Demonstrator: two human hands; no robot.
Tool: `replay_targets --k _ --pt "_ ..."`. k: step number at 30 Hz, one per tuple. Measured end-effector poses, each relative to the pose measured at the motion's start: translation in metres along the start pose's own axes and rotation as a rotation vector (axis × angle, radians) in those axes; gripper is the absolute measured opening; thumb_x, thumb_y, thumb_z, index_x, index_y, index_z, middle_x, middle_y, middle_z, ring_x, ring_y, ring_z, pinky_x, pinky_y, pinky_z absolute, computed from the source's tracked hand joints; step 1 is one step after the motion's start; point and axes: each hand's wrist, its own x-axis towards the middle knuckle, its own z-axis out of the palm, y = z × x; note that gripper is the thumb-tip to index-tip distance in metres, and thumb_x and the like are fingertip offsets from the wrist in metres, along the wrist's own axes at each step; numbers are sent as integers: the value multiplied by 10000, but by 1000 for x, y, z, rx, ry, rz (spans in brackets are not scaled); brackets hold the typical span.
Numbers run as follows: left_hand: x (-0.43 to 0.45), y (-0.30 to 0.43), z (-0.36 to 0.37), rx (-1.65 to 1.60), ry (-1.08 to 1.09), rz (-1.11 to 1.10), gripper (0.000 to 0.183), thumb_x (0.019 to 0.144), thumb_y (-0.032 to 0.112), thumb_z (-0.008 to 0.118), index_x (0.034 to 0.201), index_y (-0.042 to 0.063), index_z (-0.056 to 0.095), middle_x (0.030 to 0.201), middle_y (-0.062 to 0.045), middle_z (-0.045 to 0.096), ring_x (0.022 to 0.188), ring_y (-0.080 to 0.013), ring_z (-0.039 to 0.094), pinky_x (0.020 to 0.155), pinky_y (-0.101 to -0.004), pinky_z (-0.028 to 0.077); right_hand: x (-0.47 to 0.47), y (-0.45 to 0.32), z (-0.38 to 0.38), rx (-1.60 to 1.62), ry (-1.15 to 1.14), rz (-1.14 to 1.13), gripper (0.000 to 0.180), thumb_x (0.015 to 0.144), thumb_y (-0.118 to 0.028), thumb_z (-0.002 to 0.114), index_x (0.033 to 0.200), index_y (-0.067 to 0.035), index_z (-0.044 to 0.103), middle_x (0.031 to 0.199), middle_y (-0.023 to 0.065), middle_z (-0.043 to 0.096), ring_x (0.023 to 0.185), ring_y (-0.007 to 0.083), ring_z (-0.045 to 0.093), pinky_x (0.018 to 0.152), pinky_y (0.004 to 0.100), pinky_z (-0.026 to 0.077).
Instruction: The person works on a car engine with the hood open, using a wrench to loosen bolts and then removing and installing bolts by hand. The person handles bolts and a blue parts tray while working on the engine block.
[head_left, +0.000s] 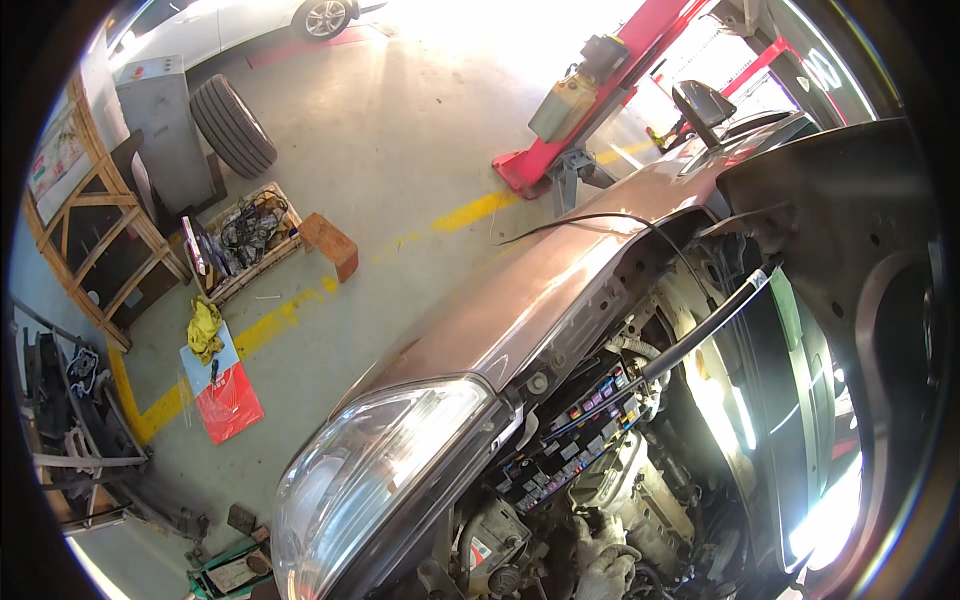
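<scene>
Two pale work-gloved shapes overlap at the bottom edge, deep in a car's engine bay: one gloved hand (598, 529) above, another gloved part (606, 574) below it. I cannot tell which is left or right, and whatever the fingers hold is hidden. Both are close to the dirty metal engine (664, 506). Up and left of them lies an uncovered fuse box (570, 454), its coloured fuses and relays exposed. A grey container (491, 540) with a label sits left of the gloves. The bronze front fender (510, 300) and clear headlight (382, 465) border the bay.
The raised hood (885, 225) looms at right, with a black rod (705, 322) slanting below it. A red lift post (592, 90) stands beyond the fender. On the floor are a tire (234, 127), a crate of parts (255, 232) and a green-framed floor jack (232, 574).
</scene>
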Motion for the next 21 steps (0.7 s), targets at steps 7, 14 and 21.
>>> replay_targets --k 7,14,21 --pt "-5 -7 9 88 -24 -9 52 917 34 641 909 64 682 961 -176 683 975 -378 671 886 -488 536 -1 4 4 5 20 34 271 885 -209 865 1101 -85 757 1023 150 732 927 363 727 839 466 585" --pt "-6 -13 12 13 -33 -58 94 937 21 616 947 51 705 960 -183 687 917 -356 677 818 -470 547 -5 8 6 30 30 49 269 883 -211 867 1098 -88 761 1020 149 734 926 360 728 840 465 585" --pt "-11 -18 22 -191 -84 -242 148 958 4 591 995 37 730 963 -186 690 871 -327 680 761 -451 556 -13 16 7 47 44 105 266 881 -213 869 1094 -91 765 1016 147 735 925 357 730 840 464 586"
